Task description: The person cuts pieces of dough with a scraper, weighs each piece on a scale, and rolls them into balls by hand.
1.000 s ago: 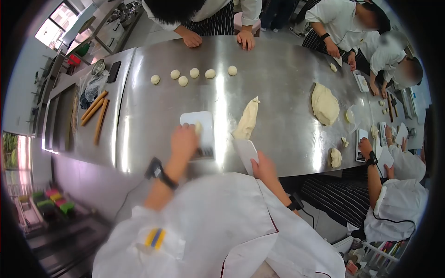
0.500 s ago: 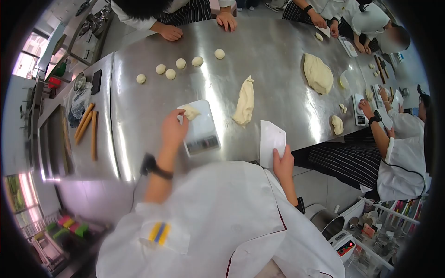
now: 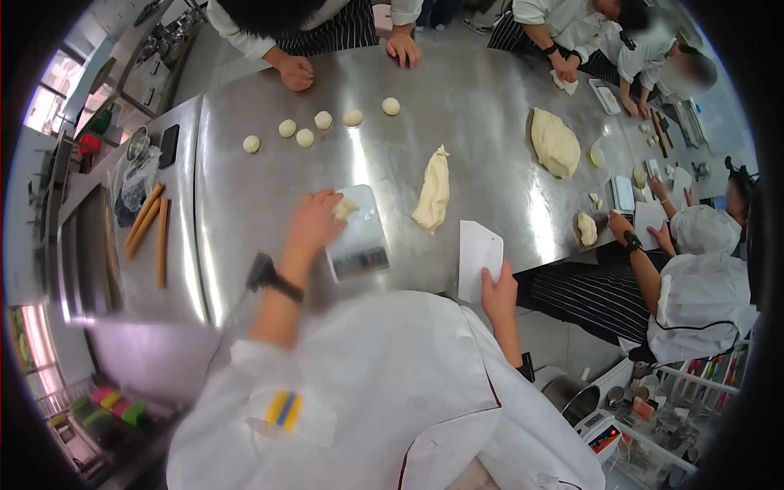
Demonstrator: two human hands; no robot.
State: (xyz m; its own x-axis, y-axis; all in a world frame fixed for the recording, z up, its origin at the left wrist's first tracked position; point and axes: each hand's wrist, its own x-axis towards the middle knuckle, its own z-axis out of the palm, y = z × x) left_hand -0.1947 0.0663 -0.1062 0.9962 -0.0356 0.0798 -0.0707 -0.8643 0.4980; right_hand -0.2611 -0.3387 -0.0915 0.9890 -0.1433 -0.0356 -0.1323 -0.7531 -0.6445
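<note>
My left hand (image 3: 313, 222) is at the left side of a white digital scale (image 3: 359, 230), its fingers closed over a small piece of dough (image 3: 345, 210) and partly hiding it. In my right hand (image 3: 500, 287) is a white dough scraper (image 3: 478, 260), held upright by the table's near edge. A long, twisted strip of dough (image 3: 433, 192) lies on the steel table (image 3: 278, 192) between scale and scraper. Beyond the scale, several round dough balls (image 3: 322, 121) sit in a loose row.
Rolling pins (image 3: 145, 224) and a phone (image 3: 168, 145) lie at the left. A large dough mass (image 3: 554, 143) and a smaller lump (image 3: 586, 229) are to the right. Across the table a person rests both hands (image 3: 403, 49) on it; other people work at the right.
My left hand's fingers now cover more of the small dough piece. The view has shifted slightly. At the right, a co-worker's hand has moved away from a scale. My right hand still holds the scraper.
</note>
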